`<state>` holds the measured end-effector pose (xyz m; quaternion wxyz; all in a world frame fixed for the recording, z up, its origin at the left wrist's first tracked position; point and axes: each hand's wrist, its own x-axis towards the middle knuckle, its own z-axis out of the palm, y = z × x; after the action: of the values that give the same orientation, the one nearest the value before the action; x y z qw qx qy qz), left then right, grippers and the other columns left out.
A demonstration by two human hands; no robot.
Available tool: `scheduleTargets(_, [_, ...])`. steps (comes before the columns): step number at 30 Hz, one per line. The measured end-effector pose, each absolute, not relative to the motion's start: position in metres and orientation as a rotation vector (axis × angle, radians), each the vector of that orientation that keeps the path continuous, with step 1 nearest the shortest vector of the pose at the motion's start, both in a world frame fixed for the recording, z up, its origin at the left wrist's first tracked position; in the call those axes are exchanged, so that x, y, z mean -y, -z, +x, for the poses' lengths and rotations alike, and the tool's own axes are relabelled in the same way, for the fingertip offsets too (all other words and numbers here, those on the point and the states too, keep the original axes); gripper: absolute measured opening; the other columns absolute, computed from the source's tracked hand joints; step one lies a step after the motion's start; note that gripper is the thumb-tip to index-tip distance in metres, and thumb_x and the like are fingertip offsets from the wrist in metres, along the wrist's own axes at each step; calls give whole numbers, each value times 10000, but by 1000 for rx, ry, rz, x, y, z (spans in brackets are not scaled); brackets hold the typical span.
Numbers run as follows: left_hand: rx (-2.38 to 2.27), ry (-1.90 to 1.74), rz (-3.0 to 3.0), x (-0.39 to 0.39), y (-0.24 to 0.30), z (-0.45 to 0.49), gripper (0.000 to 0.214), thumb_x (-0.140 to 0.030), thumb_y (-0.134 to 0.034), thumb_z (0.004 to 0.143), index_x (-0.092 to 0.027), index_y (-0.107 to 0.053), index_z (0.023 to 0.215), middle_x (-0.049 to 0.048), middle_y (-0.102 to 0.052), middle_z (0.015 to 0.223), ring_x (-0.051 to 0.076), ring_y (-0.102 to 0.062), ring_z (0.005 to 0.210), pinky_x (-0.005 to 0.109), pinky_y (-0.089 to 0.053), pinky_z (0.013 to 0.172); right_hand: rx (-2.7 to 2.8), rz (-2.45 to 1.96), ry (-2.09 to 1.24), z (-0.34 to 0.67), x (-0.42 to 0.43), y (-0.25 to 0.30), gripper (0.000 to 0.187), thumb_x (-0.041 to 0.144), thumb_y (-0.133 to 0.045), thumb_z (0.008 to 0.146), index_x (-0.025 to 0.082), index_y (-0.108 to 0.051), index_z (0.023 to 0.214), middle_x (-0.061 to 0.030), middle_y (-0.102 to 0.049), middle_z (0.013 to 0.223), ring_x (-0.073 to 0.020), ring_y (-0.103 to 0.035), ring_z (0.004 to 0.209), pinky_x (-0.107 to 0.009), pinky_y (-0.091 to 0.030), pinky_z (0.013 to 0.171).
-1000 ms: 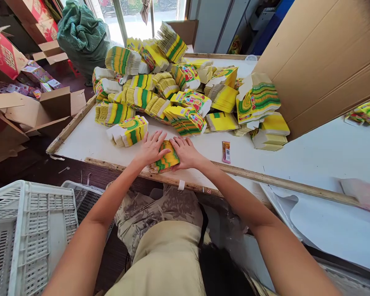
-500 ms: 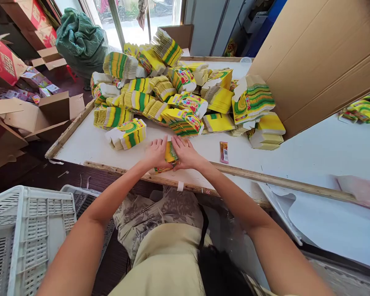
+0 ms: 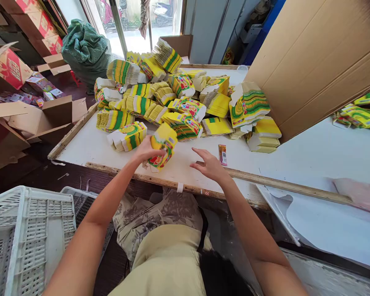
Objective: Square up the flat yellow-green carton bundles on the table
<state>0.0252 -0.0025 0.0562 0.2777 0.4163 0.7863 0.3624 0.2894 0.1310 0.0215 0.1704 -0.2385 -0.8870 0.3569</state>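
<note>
Over the near part of the white worktop [image 3: 182,156], the left hand [image 3: 144,150] has its grip clamped on a yellow bundle of cartons [image 3: 165,139], thumb across the printed face. The bundle is tilted; whether its lower edge touches the worktop I cannot tell. The right hand [image 3: 210,165] holds nothing, its thumb and fingers apart, the tips toward the bundle, with a small wrapped packet [image 3: 222,155] just beside it. Beyond the left hand lies another bundle [image 3: 130,135], in front of a big heap of similar cartons [image 3: 142,89].

The held bundle looks like thin card, so it should be light and fairly stiff as a block—yet each carton alone would bend or crease easily. Printed faces may be a little slippery, and layers could slide or fan out. Best hold: across the whole thickness, both outer faces pressed evenly—not by one loose flap.
</note>
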Motion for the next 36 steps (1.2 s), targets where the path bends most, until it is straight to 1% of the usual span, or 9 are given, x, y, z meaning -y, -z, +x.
scheduleTargets(3, [-1476, -1619, 658, 13, -54, 23, 744, -539, -723, 588, -154, -535, 1197, 131, -671, 1160, 334, -646, 1065, 435, -528, 878, 2327, -701, -1180, 285, -120, -27, 582, 452, -643, 844, 165, -569, 1345, -160, -610, 1282, -281, -625, 1119, -444, -610, 829])
scheduleTargets(6, [-1080, -1978, 339, 19, -42, 40, 631, -646, -565, 741, -189, -596, 1175, 90, -703, 1115, 312, -619, 1156, 421, -499, 964, 2206, -572, -1234, 267, -101, -40, 463, 420, -670, 853, 195, -623, 1254, -120, -667, 1198, -246, -670, 1027, -456, -584, 900])
scheduleTargets(11, [-886, -2147, 154, 20, -23, 72, 606, -663, -409, 896, -200, -630, 1219, 92, -691, 1199, 270, -513, 1299, 378, -420, 1066, 2073, -363, -1234, 240, -64, -61, 301, 322, -651, 896, 220, -647, 1179, -78, -679, 1137, -187, -680, 953, -393, -566, 888])
scheduleTargets(16, [-789, -2153, 45, 17, -27, 76, 565, -595, -322, 954, -214, -621, 1246, 78, -678, 1235, 267, -539, 1258, 392, -423, 1062, 1986, -427, -1257, 235, -53, -61, 311, 359, -642, 903, 223, -630, 1182, -83, -657, 1134, -175, -667, 939, -381, -570, 880])
scheduleTargets(21, [-738, -2138, 50, 15, -26, 69, 530, -586, -431, 916, -211, -624, 1237, 70, -697, 1199, 268, -560, 1253, 380, -455, 1044, 1998, -483, -1308, 238, -61, -54, 456, 453, -642, 888, 228, -556, 1275, -116, -607, 1241, -208, -629, 1067, -419, -543, 936])
scheduleTargets(24, [-781, -2144, 42, 15, -19, 67, 486, -538, -539, 863, -195, -647, 1191, 59, -721, 1134, 273, -580, 1245, 385, -477, 1038, 2004, -529, -1389, 237, -64, -51, 623, 567, -633, 857, 221, -482, 1354, -155, -545, 1337, -246, -592, 1147, -461, -517, 975])
scheduleTargets(29, [-865, -2104, 85, 11, -12, 66, 450, -486, -645, 753, -187, -676, 1087, 56, -738, 1085, 304, -589, 1242, 415, -511, 1013, 2079, -529, -1628, 228, -65, -43, 1016, 760, -576, 780, 151, -251, 1526, -239, -397, 1488, -326, -482, 1307, -538, -422, 1084])
scheduleTargets(32, [-925, -2066, 126, 10, -15, 69, 412, -438, -697, 661, -184, -682, 984, 61, -747, 1039, 325, -611, 1209, 427, -537, 976, 2120, -568, -1719, 220, -67, -39, 1204, 799, -623, 704, 160, -103, 1582, -235, -296, 1553, -359, -368, 1406, -569, -335, 1152])
scheduleTargets(36, [-1001, -1966, 266, 10, -20, 72, 412, -386, -744, 575, -185, -672, 927, 69, -751, 993, 337, -658, 1124, 429, -569, 906, 2074, -619, -1877, 207, -71, -38, 1406, 791, -720, 598, 187, 69, 1592, -228, -316, 1531, -362, -420, 1367, -562, -377, 1128])
